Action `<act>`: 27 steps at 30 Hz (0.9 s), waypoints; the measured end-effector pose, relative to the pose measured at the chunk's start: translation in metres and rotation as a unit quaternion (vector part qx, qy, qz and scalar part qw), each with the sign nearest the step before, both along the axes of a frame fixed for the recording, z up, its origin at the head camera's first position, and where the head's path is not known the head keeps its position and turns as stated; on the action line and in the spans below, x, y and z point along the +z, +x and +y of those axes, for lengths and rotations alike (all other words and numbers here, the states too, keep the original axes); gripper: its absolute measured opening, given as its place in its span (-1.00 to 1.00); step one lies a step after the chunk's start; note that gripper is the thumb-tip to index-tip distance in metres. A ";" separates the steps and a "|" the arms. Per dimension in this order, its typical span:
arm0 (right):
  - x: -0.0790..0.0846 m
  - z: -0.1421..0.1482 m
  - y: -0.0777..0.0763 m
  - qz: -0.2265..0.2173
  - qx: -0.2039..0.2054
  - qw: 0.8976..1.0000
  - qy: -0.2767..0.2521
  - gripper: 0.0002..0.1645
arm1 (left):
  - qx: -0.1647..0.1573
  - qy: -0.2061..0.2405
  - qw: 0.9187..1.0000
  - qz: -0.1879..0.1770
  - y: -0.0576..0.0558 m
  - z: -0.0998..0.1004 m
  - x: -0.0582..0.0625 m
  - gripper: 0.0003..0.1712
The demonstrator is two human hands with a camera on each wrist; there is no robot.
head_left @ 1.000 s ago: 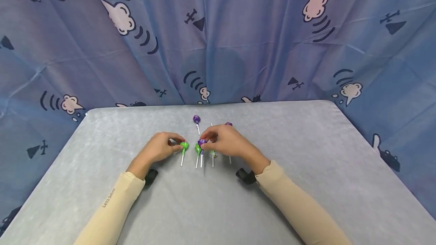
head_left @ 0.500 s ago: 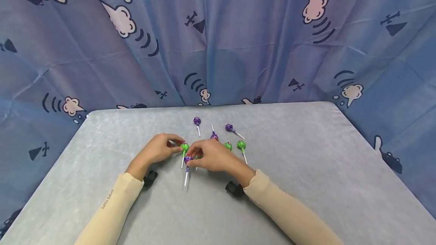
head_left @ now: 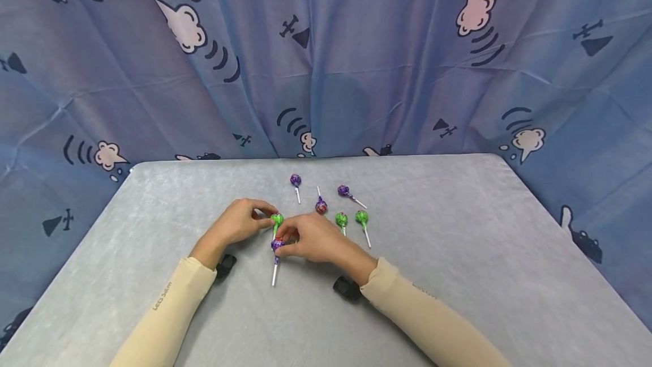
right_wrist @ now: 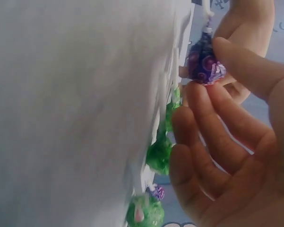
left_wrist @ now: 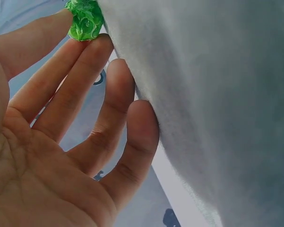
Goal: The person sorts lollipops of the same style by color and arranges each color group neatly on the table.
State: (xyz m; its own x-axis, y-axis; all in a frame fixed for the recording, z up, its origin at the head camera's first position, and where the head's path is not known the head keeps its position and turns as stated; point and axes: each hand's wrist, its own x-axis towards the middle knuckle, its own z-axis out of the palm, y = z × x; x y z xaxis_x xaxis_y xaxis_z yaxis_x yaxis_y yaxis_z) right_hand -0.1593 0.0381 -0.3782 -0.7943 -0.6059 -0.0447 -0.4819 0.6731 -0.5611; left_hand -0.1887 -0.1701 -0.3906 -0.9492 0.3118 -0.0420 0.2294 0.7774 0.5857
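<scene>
My left hand (head_left: pixel 237 223) pinches the wrapped head of a green lollipop (head_left: pixel 277 219) between thumb and fingertips; its stick points toward me on the table. In the left wrist view the green wrapper (left_wrist: pixel 87 21) sits at the top, against the thumb. My right hand (head_left: pixel 317 238) holds a purple lollipop (head_left: pixel 277 244) by its head, just nearer me than the green one, its white stick angled toward me. The right wrist view shows that purple wrapper (right_wrist: pixel 204 62) between thumb and fingers. Behind the right hand another green lollipop is mostly hidden.
On the grey-covered table (head_left: pixel 438 276) lie three more purple lollipops, at the back (head_left: pixel 295 180), in the middle (head_left: pixel 321 206) and on the right (head_left: pixel 343 191). Two green lollipops, one (head_left: pixel 341 219) beside the other (head_left: pixel 361 217), lie right of my right hand. A patterned blue curtain (head_left: pixel 326 61) hangs behind.
My right hand has moved left and toward me with the purple lollipop, uncovering lollipops on the right. My left hand stays on the green lollipop.
</scene>
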 end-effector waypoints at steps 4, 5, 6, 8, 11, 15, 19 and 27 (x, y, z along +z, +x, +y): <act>-0.003 -0.003 0.001 0.007 0.012 1.000 0.004 -0.73 | 0.000 -0.001 1.000 0.006 0.001 0.000 0.000 -0.76; -0.003 -0.004 0.002 0.009 0.014 1.000 0.007 -0.74 | 0.000 -0.002 1.000 0.007 0.001 0.000 0.000 -0.76; -0.004 -0.004 0.002 0.011 0.014 1.000 0.010 -0.74 | 0.000 -0.002 1.000 0.007 0.001 0.000 0.000 -0.76; -0.005 -0.005 0.003 0.009 0.014 1.000 0.014 -0.76 | 0.001 -0.004 1.000 0.007 0.002 0.000 0.000 -0.76; -0.006 -0.004 0.003 0.007 0.015 1.000 0.018 -0.78 | 0.002 -0.005 1.000 0.008 0.002 0.000 0.000 -0.76; -0.005 -0.001 0.003 -0.004 0.021 1.000 0.014 -0.76 | 0.002 -0.008 1.000 0.010 0.002 0.000 0.000 -0.76; -0.004 0.001 0.002 -0.013 0.024 1.000 0.007 -0.76 | 0.002 -0.007 1.000 0.009 0.001 0.001 0.000 -0.76; -0.004 0.000 0.002 -0.006 0.025 1.000 0.008 -0.78 | 0.003 -0.007 1.000 0.005 0.002 0.001 0.002 -0.76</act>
